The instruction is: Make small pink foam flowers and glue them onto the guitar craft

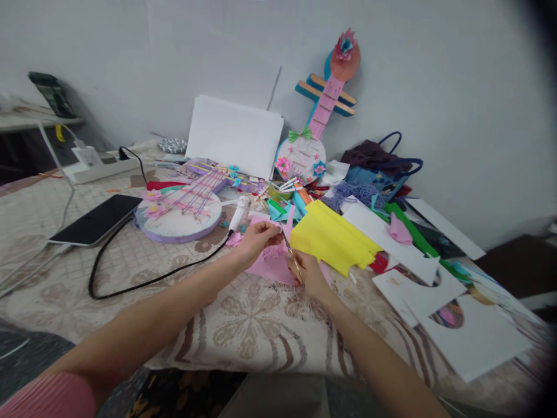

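Observation:
Over the middle of the table, my left hand (260, 238) is closed in a pinch; what lies between the fingertips is too small to make out. My right hand (310, 273) grips a pair of scissors (296, 264) with gold-coloured handles, the blades pointing up and left to the left fingertips. Beneath both hands lies a pink sheet (272, 271) with small crumpled pink scraps on it. A narrow pink strip (290, 217) shows just behind the blades. Beside the right hand is a yellow folded sheet (331, 238).
A white glue gun (238, 215) with a black cord lies behind my left hand. Leftward are a round stringed craft instrument (180, 217) and a tablet (98, 219). A second craft instrument (319, 110) leans on the wall. White cut boards (474, 337) lie at right.

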### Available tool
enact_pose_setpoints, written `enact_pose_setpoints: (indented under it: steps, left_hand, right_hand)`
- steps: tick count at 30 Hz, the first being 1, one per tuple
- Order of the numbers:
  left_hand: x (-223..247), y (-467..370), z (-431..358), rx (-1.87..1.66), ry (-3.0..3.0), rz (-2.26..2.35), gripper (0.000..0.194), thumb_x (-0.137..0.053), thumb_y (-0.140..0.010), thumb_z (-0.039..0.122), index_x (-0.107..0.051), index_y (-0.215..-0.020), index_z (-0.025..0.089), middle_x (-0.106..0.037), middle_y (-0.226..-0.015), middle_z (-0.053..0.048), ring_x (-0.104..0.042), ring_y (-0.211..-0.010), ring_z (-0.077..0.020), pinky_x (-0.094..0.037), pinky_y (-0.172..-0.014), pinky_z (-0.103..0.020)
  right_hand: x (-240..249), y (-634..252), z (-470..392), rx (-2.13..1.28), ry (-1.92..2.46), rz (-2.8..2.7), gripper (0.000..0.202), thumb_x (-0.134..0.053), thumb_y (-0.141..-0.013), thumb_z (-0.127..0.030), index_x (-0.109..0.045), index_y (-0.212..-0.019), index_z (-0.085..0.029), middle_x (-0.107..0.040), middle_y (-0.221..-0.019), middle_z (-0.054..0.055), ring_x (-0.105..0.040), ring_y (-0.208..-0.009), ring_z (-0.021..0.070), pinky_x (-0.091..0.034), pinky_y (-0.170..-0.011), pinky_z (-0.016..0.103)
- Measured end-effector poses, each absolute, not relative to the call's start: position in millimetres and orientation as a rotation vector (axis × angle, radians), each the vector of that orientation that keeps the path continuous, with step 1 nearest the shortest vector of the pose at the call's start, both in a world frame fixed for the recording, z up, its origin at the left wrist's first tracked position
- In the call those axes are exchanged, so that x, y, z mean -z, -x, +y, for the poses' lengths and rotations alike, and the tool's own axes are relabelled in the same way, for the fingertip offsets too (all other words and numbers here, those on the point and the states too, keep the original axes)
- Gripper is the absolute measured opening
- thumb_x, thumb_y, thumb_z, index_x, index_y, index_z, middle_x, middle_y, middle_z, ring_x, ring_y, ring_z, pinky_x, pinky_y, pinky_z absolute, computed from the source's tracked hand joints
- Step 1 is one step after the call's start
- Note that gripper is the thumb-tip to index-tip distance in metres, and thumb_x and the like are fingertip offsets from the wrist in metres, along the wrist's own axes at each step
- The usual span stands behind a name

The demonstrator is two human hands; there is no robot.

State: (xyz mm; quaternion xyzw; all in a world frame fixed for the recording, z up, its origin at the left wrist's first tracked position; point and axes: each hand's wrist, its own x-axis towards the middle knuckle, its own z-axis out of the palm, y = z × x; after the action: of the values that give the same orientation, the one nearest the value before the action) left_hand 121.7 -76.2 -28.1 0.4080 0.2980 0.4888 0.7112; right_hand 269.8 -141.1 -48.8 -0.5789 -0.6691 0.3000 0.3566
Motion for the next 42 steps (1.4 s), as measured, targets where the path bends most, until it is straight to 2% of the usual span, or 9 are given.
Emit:
enact_pose_setpoints:
  steps: [11, 20, 30, 42]
  left_hand:
    - [25.6, -113.0, -66.1, -0.972, -1.017, 0.649, 0.008, -0.061, -0.076, 0.014, -0.055, -0.072, 0.010, -0.064, -0.067, -0.004, -0.060, -0.062, -0.0091, -0.047, -0.067, -0.025]
    - [25.6, -107.2, -57.7, -0.904, -1.055, 0.587, 0.016, -0.066, -0.073, 0.019, -0.054, -0.068, 0.010, -0.066, -0.069, -0.005, -0.061, -0.063, -0.0092, -0.048, -0.068, -0.025]
    - [23.1, -105.0, -55.2, -0.862, -1.110, 0.601, 0.018, -0.069, -0.070, 0.018, -0.054, -0.067, 0.009, -0.066, -0.067, -0.007, -0.062, -0.062, -0.0097, -0.050, -0.067, -0.024]
    - [23.5, -104.0, -55.0, -0.875, -1.158, 0.594, 0.018, -0.069, -0.070, 0.017, -0.054, -0.066, 0.009, -0.065, -0.068, -0.006, -0.062, -0.063, -0.0087, -0.050, -0.067, -0.024]
  right_hand:
    - [47.8, -271.1, -142.0, -0.799, 1.505, -1.739, 0.034, -0.046, -0.083, -0.042, -0.039, -0.057, -0.020, -0.038, -0.042, -0.006, -0.040, -0.037, 0.0101, -0.030, -0.040, 0.022]
    - [43.3, -268.1, -144.9, -0.840, 1.472, -1.698, 0.038, -0.047, -0.082, -0.047, -0.038, -0.056, -0.020, -0.036, -0.041, -0.007, -0.039, -0.035, 0.0093, -0.031, -0.036, 0.021]
    - [39.1, -266.6, -147.1, -1.183, 1.398, -1.565, 0.048, -0.040, -0.080, -0.062, -0.041, -0.059, -0.019, -0.037, -0.042, -0.007, -0.034, -0.032, 0.0065, -0.031, -0.034, 0.020]
    - [47.7, -275.1, -143.3, -1.058, 1.404, -1.644, 0.043, -0.042, -0.083, -0.055, -0.040, -0.059, -0.020, -0.037, -0.042, -0.007, -0.035, -0.032, 0.0070, -0.030, -0.034, 0.020]
